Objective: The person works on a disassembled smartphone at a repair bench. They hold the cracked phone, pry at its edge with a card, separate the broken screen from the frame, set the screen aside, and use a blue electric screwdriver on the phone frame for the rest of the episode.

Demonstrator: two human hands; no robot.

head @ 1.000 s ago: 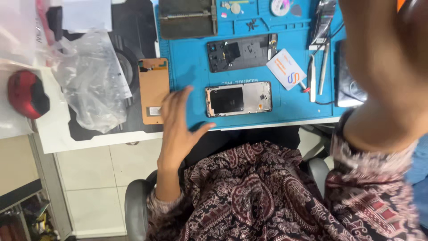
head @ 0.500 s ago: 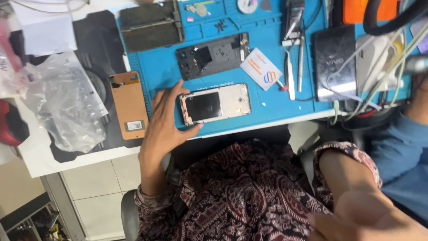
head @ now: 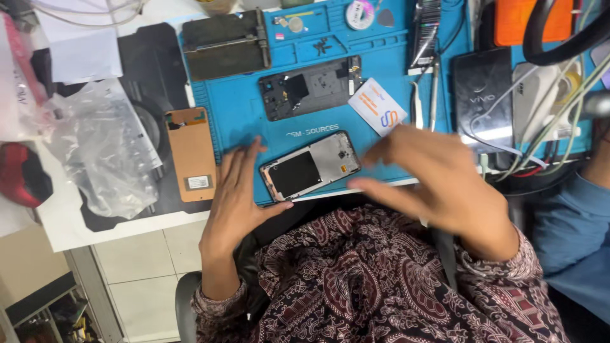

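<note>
Phone frame on mat, near edge | left hand just left of frame | right hand just right | phone body behind frame | card right of body | back cover left of mat

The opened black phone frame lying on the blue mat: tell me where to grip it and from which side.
Pinch the opened black phone frame across its two long edges, coming from above at its right end. It lies flat and slightly tilted on the blue silicone mat; the left hand already touches its left corner, and the blurred right hand hovers by the free end.
</note>
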